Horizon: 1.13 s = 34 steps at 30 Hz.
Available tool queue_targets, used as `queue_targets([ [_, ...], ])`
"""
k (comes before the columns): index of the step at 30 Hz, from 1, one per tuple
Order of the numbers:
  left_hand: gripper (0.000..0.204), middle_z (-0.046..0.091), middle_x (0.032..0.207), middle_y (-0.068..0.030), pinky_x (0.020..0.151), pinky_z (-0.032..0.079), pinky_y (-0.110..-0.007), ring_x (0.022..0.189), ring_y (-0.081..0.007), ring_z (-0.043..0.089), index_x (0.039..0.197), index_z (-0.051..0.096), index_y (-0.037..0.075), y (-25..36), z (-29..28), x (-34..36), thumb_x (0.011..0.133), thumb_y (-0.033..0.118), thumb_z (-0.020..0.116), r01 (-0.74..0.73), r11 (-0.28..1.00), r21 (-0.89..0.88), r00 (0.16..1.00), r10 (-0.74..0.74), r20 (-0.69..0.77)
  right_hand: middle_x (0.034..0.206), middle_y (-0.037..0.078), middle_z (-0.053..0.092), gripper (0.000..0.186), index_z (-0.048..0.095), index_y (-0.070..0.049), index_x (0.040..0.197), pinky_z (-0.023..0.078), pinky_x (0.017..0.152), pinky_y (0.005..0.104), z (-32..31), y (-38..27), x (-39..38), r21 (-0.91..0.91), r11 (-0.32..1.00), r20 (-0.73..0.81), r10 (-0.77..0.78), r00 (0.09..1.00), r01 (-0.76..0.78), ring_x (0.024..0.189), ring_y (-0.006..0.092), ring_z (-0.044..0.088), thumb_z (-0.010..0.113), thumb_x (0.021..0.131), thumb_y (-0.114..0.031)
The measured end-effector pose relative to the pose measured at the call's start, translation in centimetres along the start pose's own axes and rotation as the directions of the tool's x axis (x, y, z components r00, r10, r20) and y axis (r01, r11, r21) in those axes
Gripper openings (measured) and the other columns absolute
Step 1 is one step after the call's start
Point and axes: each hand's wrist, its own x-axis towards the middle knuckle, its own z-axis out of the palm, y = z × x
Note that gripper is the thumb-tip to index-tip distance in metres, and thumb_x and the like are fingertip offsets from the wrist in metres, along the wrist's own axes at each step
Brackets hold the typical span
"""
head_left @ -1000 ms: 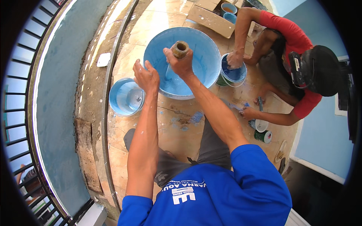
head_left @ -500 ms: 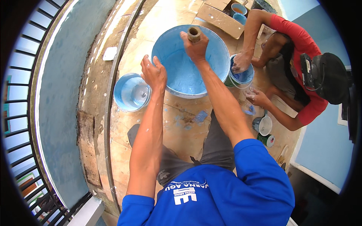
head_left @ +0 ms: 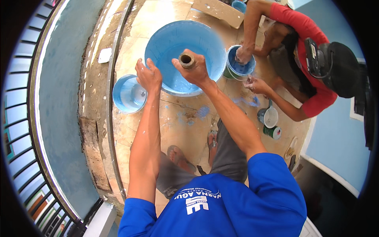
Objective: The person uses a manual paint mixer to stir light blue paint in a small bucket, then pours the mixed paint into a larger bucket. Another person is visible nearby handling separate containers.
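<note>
A large blue tub (head_left: pixel 215 39) stands on the tiled floor in front of me, its inside coated with light-blue paint. My right hand (head_left: pixel 197 73) is closed round a thick hollow pipe (head_left: pixel 186 60), held over the tub with its open end up. The pipe's lower part is hidden by my hand and forearm. At the tub's left rim, my left hand (head_left: pixel 149 77) is open, fingers apart and curved; whether it touches the rim I cannot tell. Close to its left, a smaller pale-blue bucket (head_left: pixel 121 100) leans slightly and holds a little whitish liquid.
A co-worker in a red shirt (head_left: pixel 298 23) squats at the right, one hand inside a blue-lined bucket (head_left: pixel 231 73). Nearer stand a white dipper (head_left: pixel 271 117) and a green can (head_left: pixel 272 132). Cardboard (head_left: pixel 219 11) lies at the back; a low wall (head_left: pixel 71 98) runs along the left.
The view has shifted, bringing my sandalled feet into sight. My right hand and the pipe have moved nearer to me over the tub. My left hand keeps by the rim.
</note>
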Motion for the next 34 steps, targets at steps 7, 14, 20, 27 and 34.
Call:
queue_targets([
  [7, 0.061, 0.045, 0.153, -0.0294, 0.121, 0.032, -0.048, 0.143, -0.044, 0.042, 0.152, 0.043, -0.007, -5.0, -7.8, -4.0, 0.111, 0.037, 0.047, 0.029, 0.982, -0.188, 0.989, 0.0, 0.148, 0.076, 0.008, 0.066, 0.03, 0.06, -0.006, 0.078, 0.052, 0.064, 0.036, 0.0, 2.5, 4.0, -0.114, 0.992, -0.295, 0.023, 0.955, -0.059, 0.067, 0.0237, 0.063, 0.088, 0.084, -0.017],
  [14, 0.05, 0.058, 0.137, -0.0301, 0.112, 0.041, -0.049, 0.131, -0.0451, 0.052, 0.133, 0.058, -0.007, -25.4, -29.4, -24.8, 0.105, 0.034, 0.057, 0.32, 0.851, 0.416, 0.862, -0.443, 0.245, 0.117, 0.01, 0.065, 0.034, 0.073, -0.014, 0.11, 0.054, 0.086, 0.0421, 2.5, -1.6, -0.6, -0.166, 0.951, -0.209, 0.225, 0.952, -0.261, 0.106, 0.0283, 0.065, 0.09, 0.082, -0.025],
  [20, 0.035, 0.062, 0.081, -0.0096, 0.056, 0.043, -0.038, 0.072, -0.0203, 0.061, 0.109, 0.066, 0.001, -22.3, -48.4, -42.0, 0.097, 0.033, 0.065, 0.869, 0.158, 0.469, 0.142, -0.987, 0.069, 0.132, 0.009, 0.059, 0.052, 0.072, -0.019, 0.126, 0.048, 0.1, 0.0474, -0.4, -6.6, -8.8, -0.486, 0.823, 0.09, 0.381, 0.92, -0.294, 0.12, 0.0307, 0.06, 0.091, 0.078, -0.029],
  [27, 0.039, 0.066, 0.115, -0.0091, 0.07, 0.045, -0.034, 0.106, -0.0236, 0.069, 0.123, 0.064, 0.004, -15.3, -52.0, -43.7, 0.1, 0.035, 0.065, 0.77, 0.506, 0.388, 0.371, -0.851, 0.372, 0.144, 0.02, 0.049, 0.08, 0.049, -0.018, 0.153, 0.05, 0.102, 0.0525, -2.7, -11.8, -9.5, -0.607, 0.696, 0.204, 0.604, 0.771, -0.384, 0.126, 0.0403, 0.058, 0.083, 0.081, -0.029],
  [34, 0.049, 0.068, 0.129, -0.0197, 0.105, 0.048, -0.04, 0.115, -0.0301, 0.068, 0.136, 0.063, -0.002, 2.7, -46.4, -32.0, 0.102, 0.033, 0.064, 0.569, 0.811, 0.14, 0.631, -0.539, 0.558, 0.161, 0.025, 0.032, 0.094, 0.033, -0.018, 0.163, 0.047, 0.113, 0.0523, -7.2, -20.7, -6.0, -0.539, 0.653, 0.349, 0.748, 0.565, -0.532, 0.138, 0.0465, 0.051, 0.082, 0.084, -0.033],
])
